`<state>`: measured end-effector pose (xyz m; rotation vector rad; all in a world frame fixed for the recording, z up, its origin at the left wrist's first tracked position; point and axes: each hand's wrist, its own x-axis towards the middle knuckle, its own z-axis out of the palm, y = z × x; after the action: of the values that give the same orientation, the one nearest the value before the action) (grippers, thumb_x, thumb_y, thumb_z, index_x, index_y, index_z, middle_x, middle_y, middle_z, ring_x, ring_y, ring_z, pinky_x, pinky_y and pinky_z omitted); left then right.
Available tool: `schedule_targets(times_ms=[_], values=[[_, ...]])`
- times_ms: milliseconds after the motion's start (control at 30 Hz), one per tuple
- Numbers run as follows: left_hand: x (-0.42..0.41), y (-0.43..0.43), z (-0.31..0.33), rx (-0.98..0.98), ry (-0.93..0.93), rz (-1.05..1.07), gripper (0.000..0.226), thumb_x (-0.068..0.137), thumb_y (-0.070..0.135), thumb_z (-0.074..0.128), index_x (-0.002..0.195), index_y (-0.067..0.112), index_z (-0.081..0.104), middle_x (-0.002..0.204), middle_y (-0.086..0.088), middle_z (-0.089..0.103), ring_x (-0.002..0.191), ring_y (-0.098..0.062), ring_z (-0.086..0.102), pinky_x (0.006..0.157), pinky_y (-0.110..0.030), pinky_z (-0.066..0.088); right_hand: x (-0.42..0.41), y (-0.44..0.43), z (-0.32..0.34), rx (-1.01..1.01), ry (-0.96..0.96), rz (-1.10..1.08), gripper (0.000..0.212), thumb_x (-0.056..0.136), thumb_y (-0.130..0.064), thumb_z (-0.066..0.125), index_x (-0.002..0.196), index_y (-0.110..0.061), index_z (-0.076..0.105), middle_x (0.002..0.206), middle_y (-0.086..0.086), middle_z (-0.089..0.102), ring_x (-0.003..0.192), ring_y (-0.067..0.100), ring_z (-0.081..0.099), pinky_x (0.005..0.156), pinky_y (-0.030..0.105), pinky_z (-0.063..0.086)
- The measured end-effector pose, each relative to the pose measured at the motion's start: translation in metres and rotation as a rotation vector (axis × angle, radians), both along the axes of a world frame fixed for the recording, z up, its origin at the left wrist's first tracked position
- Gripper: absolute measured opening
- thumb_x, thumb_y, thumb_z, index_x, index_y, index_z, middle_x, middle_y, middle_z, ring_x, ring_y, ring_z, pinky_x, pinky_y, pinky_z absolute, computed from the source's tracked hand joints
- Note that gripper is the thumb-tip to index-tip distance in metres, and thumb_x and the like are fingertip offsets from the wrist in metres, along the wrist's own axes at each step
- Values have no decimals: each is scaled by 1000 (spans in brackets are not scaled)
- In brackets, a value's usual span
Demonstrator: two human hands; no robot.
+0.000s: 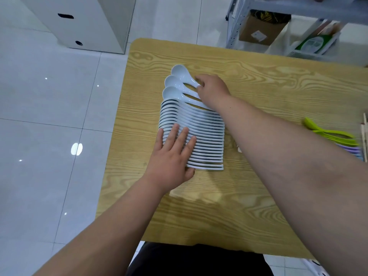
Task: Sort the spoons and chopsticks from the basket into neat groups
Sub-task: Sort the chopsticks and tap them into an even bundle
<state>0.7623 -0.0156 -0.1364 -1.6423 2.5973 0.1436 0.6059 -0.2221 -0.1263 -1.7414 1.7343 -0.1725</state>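
Note:
A long row of several white soup spoons (201, 134) lies overlapping on the wooden table (258, 92), bowls to the left. My left hand (173, 156) rests flat with straight fingers on the near part of the row. My right hand (213, 88) reaches across to the far end, its fingers curled round the handle of the farthest white spoon (182, 73). At the right edge lie green spoons (330, 132), purple and blue spoons (350, 151), and wooden chopsticks (364, 134). No basket shows on the table.
A white cabinet (83, 22) stands on the tiled floor at the far left. A metal shelf (278, 16) with a cardboard box (260, 30) and a white crate (310, 46) stands behind the table. Bare table surface lies near me.

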Motion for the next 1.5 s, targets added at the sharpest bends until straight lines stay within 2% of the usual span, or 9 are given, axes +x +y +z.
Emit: schedule_targets(times_ms=[67,167,267,400,533,767,1167,1367,1500], values=[[0,0,0,3,-4,3,84,82,62,56,153,19,39,161,-12,30,152,-36,15,119,-64,9,0,8,4,23,-67,10,48,93,-12,42,127,-35,67,113,-2,59,91,16,57,68,22,42],[0,-1,1,9,-8,6,84,83,62,54,153,19,38,162,-12,30,153,-36,13,119,-64,9,1,19,9,7,-81,47,35,92,-14,44,111,-15,74,117,2,70,104,25,63,86,33,52],[-1,-1,1,5,-10,10,83,83,61,54,153,18,39,161,-12,31,152,-37,15,118,-64,11,2,32,6,-26,-68,127,25,95,-21,50,103,-13,72,110,6,63,101,23,59,89,32,46],[-2,-1,1,-5,-6,12,82,83,60,55,152,18,40,160,-12,33,151,-37,18,118,-64,12,0,39,-4,-75,-102,151,28,98,-17,50,118,-13,68,118,7,58,108,24,56,94,31,44],[-2,-1,0,-23,-4,13,82,83,60,57,151,17,42,159,-13,34,151,-38,19,117,-65,13,-2,42,-8,-75,-96,242,44,101,-25,49,145,-27,52,120,7,52,121,25,47,106,33,37],[-3,-1,1,-28,2,17,81,83,59,58,150,16,44,158,-13,36,150,-39,22,117,-65,15,-11,37,-11,-92,-99,288,40,104,-24,45,143,-28,54,108,-3,47,115,24,50,101,33,41],[-5,0,1,-10,-2,34,79,85,58,55,151,16,43,159,-13,35,150,-39,20,117,-65,14,-20,19,-2,18,-44,368,42,106,-16,44,143,-32,54,113,-10,47,109,8,46,102,24,35],[-5,1,2,14,-40,21,82,88,61,50,155,16,34,162,-13,28,152,-37,13,119,-64,10,-19,32,-3,-50,63,462,47,105,-13,39,151,-21,43,133,7,53,125,26,45,107,36,37],[-5,0,4,36,-21,32,84,86,62,51,155,17,34,162,-14,27,152,-37,14,119,-64,10,-23,40,-7,-86,106,433,44,106,-22,39,149,-15,44,141,9,49,134,31,37,113,38,29]])
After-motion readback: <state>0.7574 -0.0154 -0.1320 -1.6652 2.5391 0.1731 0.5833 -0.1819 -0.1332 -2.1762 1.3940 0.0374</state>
